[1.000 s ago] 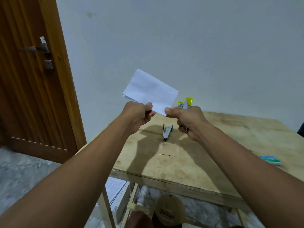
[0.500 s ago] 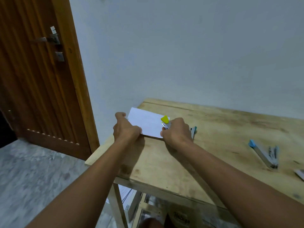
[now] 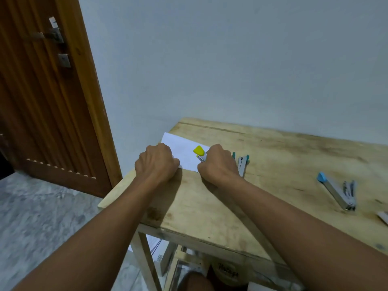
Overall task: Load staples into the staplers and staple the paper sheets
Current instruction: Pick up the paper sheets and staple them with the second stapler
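Likely home: wooden door (image 3: 42,101), table (image 3: 283,156).

There is one view only, from a wide-angle camera worn on the person's head. It looks forward and down along both forearms, which enter from the bottom corners and meet near the middle, where the left hand (image 3: 156,162) and right hand (image 3: 217,164) sit close to the lens. The camera stands at the near edge of the desk (image 3: 273,206) and faces its far left corner, toward the wall (image 3: 231,59) behind it. It is turned slightly left, so the door (image 3: 42,101) and the floor (image 3: 42,217) fill the left side. Below the desk's near edge, its legs show. Straight lines bow toward the edges.
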